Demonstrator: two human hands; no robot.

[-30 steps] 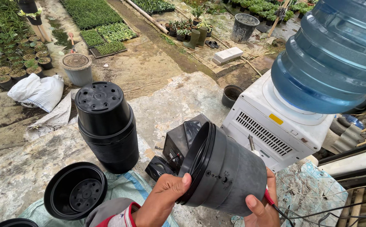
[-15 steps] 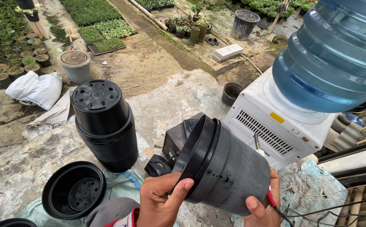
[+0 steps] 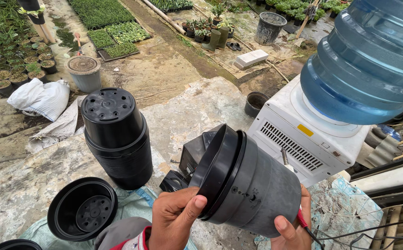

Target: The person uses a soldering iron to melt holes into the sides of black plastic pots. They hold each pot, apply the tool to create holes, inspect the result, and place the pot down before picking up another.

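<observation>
Head view: black pot (image 3: 248, 185) hides most of right hand (image 3: 294, 227).

left hand (image 3: 176, 217) fingers curled, gripping; right hand (image 3: 294, 227) cupped beneath, thumb up

Two nested black plastic pots (image 3: 250, 183) lie sideways, rims pointing left, dusty grey.

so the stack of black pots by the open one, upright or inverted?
Inverted: the stack of black pots shows its drain-holed base on top, rim down on the concrete, beside the open pot.
</observation>
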